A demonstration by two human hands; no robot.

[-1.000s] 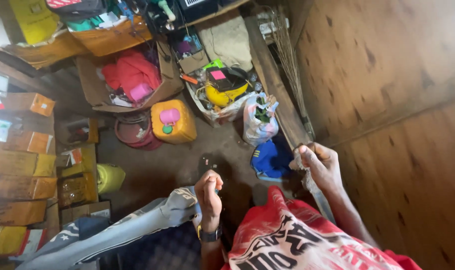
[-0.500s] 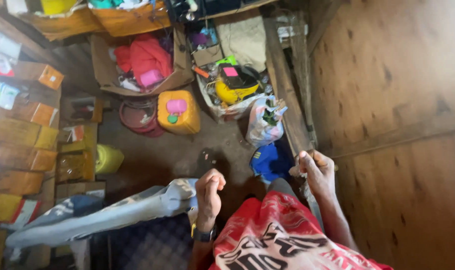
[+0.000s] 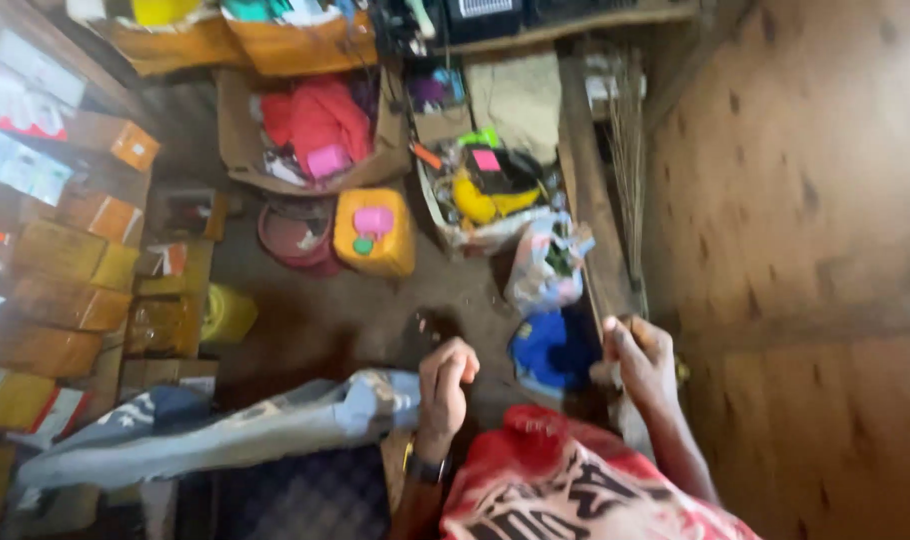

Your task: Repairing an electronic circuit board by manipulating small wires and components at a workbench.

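My left hand (image 3: 445, 385), with a dark watch on the wrist, is curled into a fist at the right end of a pale denim cloth (image 3: 265, 430) that stretches away to the left. Whether the fist grips the cloth is unclear. My right hand (image 3: 643, 362) is closed around a pale thin thing (image 3: 609, 376) close to the wooden wall (image 3: 805, 250). A red printed cloth (image 3: 565, 480) lies below and between both hands. A dark checked fabric (image 3: 305, 495) sits under the denim.
On the floor ahead are a yellow jerrycan (image 3: 375, 232), a red basin (image 3: 295, 232), a blue bag (image 3: 550, 350), a plastic bag (image 3: 547, 265), and an open carton of red clothes (image 3: 315, 125). Stacked cardboard boxes (image 3: 65, 290) line the left side.
Both hands stay in nearly the same place and keep their closed grip. The view has shifted slightly, so the floor clutter sits a little lower and to the right.
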